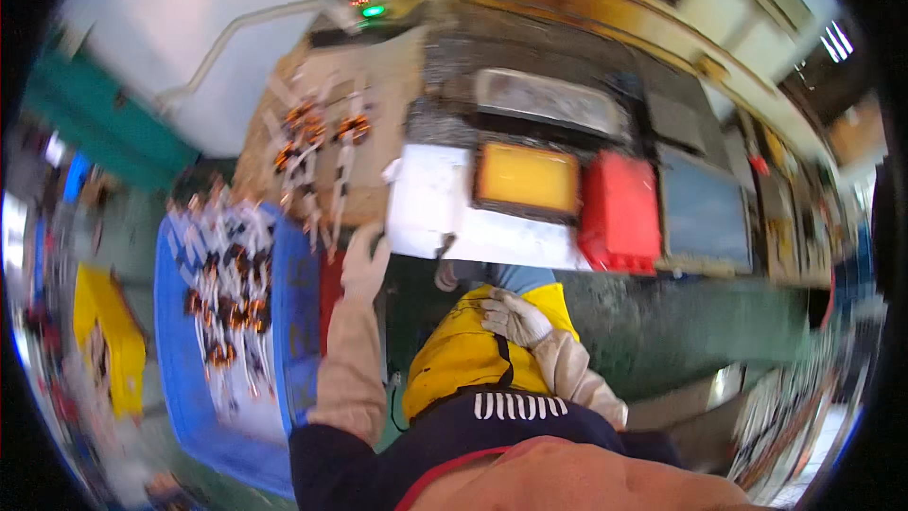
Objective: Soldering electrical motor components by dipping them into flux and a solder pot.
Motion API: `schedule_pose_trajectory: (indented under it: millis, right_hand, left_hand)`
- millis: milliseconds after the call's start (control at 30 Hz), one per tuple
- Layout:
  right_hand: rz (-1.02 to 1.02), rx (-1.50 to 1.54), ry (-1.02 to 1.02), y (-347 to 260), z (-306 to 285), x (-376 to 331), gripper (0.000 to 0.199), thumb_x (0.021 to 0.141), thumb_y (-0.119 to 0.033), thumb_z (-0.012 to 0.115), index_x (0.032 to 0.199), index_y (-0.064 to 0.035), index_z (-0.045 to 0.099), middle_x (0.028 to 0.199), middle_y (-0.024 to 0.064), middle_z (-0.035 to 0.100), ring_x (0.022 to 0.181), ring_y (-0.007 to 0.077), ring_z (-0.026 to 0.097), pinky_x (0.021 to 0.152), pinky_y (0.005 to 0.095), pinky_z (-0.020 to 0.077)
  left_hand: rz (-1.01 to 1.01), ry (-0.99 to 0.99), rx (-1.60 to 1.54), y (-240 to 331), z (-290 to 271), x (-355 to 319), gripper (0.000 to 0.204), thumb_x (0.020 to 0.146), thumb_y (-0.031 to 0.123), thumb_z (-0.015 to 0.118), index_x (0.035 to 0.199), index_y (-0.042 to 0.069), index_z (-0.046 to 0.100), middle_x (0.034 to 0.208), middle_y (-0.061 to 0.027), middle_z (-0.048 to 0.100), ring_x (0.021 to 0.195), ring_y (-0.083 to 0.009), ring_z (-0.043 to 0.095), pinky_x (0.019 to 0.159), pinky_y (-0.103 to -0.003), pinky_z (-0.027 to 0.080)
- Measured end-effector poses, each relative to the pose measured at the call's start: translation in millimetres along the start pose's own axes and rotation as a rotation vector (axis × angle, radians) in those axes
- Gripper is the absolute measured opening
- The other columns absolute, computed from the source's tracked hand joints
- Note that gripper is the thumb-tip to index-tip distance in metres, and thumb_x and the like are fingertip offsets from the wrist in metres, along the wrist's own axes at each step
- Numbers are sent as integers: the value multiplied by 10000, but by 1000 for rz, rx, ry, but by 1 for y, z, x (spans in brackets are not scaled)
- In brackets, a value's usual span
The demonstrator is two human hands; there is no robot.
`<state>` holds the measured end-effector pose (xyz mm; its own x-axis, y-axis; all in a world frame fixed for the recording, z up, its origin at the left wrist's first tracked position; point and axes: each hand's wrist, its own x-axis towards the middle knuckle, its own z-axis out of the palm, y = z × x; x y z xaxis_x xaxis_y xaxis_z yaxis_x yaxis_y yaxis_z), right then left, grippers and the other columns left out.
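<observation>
My left hand (364, 263), in a white glove, is at the near edge of a brown board (392, 104), beside a blue bin (307, 322). Its thumb looks apart from the fingers and nothing shows in it, though motion blurs it. Copper-coloured coils with white strips (305, 128) lie on the board, just beyond that hand. More such coils (232, 298) fill part of the bin. My right hand (517, 318), also gloved, lies on my yellow apron (454, 350) with its fingers stretched out, holding nothing.
On the bench stand a yellow-filled dark tray (527, 180), a red box (621, 208) and a long metal tray (547, 101). White sheets (426, 199) cover the front edge. A device with a green light (374, 11) is at the back. A yellow container (113, 341) stands far left.
</observation>
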<state>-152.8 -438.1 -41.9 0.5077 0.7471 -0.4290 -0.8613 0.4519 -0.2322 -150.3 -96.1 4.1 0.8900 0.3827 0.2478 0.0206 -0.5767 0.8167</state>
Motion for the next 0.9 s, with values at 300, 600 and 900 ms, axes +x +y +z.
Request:
schedule_pose_trajectory:
  millis: [300, 600, 900]
  right_hand:
    - [-308, -154, 269, 23, -9, -33, 448, 912, -259, 635, 1273, -41, 482, 1074, 134, 631, 933, 266, 642, 858, 404, 542]
    - [-632, -335, 421, 37, -11, -72, 388, 921, -222, 615, 1233, -7, 530, 1001, 103, 637, 850, 184, 635, 738, 318, 537]
    - [-1066, -232, 820, 21, -10, -214, 367, 935, -234, 591, 1217, -2, 548, 922, 92, 625, 798, 158, 603, 743, 299, 496]
  left_hand:
    - [-248, -390, -473, 91, 50, -79, 455, 897, -14, 357, 1329, 32, 492, 1143, -114, 614, 655, -51, 446, 587, -195, 392]
    - [150, -1068, -449, 149, 106, -99, 469, 854, -84, 352, 1272, 20, 537, 1143, -121, 616, 939, -182, 586, 865, -297, 469]
    - [114, -1442, -757, 241, 169, -132, 506, 974, 7, 387, 1461, 19, 250, 1487, -172, 336, 1294, -336, 454, 1087, -433, 370]
